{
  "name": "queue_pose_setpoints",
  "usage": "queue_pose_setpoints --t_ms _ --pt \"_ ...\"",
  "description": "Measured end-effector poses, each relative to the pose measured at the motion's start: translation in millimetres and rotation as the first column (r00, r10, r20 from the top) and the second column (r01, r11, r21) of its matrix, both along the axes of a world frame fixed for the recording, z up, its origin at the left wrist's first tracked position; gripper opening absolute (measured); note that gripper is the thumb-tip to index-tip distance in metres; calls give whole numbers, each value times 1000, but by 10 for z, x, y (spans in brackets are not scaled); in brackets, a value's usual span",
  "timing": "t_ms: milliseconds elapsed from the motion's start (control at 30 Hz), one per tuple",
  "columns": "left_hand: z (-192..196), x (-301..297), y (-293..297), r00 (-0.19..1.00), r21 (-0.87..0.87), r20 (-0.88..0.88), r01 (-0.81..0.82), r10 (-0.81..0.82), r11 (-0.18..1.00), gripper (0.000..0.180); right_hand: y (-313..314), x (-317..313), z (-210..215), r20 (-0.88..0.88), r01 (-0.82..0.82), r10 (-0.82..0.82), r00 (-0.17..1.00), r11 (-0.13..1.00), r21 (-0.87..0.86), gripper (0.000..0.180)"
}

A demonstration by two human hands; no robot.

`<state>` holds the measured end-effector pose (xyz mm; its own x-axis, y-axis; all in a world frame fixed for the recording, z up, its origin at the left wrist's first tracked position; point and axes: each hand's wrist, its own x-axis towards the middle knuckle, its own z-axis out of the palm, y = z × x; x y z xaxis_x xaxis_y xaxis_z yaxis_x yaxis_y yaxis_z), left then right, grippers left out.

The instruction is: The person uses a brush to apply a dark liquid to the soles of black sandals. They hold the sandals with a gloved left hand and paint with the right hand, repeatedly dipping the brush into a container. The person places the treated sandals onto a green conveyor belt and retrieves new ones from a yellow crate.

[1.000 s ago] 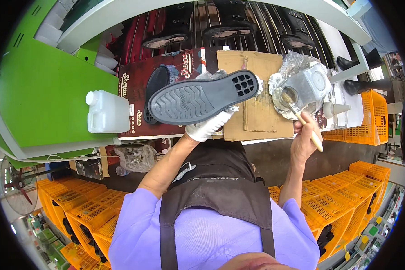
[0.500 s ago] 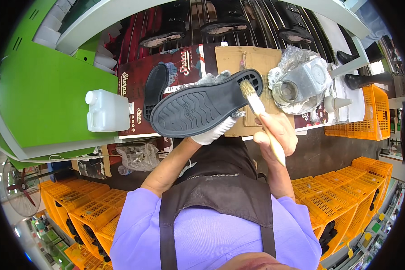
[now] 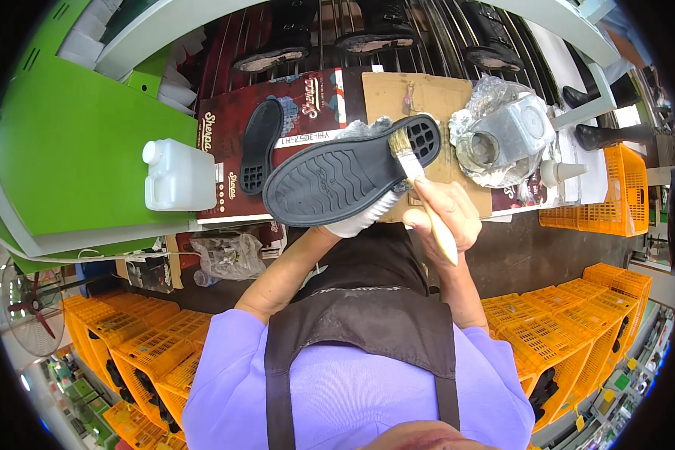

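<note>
A black rubber shoe sole (image 3: 326,180) is held tilted in front of me, its wavy tread and heel grid showing. My left hand (image 3: 366,217), in a white glove, supports it from beneath; most of its fingers are hidden behind the sole. In my bare right hand (image 3: 451,214) is a paintbrush (image 3: 409,163) with a pale wooden handle. Its bristles lie against the sole just beside the heel grid. A second black sole (image 3: 264,139) rests on the dark red cardboard to the left.
A white plastic jug (image 3: 178,178) stands on the left by a green surface (image 3: 82,150). To the right are a plastic-wrapped clear container (image 3: 506,135) and a nozzle bottle (image 3: 561,172). Black boots (image 3: 375,34) lie on the far roller rack. Orange crates (image 3: 540,330) stand behind me on both sides.
The sole has shifted slightly right. The brush has moved from the heel grid toward the middle of the sole, and my right hand has come a little left.
</note>
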<state>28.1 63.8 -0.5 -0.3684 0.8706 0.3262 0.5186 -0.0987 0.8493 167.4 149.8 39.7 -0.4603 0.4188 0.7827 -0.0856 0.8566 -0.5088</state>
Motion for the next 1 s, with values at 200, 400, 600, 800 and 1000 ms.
queue_pose_setpoints --t_ms 200,400,600,800,1000 --pt "-146 -21 -56 998 -45 -52 18 -20 999 32 -61 -66 -5 9 14 -14 1000 1000 8 43" --pt "-253 -39 -109 943 17 301 146 -145 989 59 -104 -119 -54 -21 -2 3 1000 1000 31 38" --pt "-150 13 5 825 356 512 51 -241 933 58 -155 -141 -43 -6 -32 33 999 999 25 38" --pt "-162 -5 -53 850 288 498 26 -173 957 53 -224 -161 -34 15 -42 42 999 999 -5 38" --pt "-194 28 -49 869 264 475 6 -135 965 48 -268 -235 -68 -54 -61 60 997 998 -16 38"
